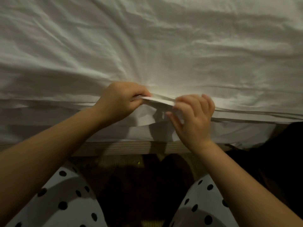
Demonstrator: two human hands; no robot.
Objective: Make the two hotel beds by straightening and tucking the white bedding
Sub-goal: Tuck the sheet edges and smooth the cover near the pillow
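Hem (158, 102) of white bedding (147, 46) lifted at near mattress edge, taut between my hands. Left hand (121, 99) curled tight round one end, right hand (195, 112) pinching the other. Creases fan out from the grip. Wooden bed frame (123, 147) just below, polka-dot garment (65, 194) under my arms.

Both forearms bare, reaching forward and converging mid-frame. Left hand (121, 99) fisted, knuckles up, fingers curled round the bedding edge (158, 102). Right hand (195, 115) just beside it, fingers curled over the same edge, thumb stretched out underneath.
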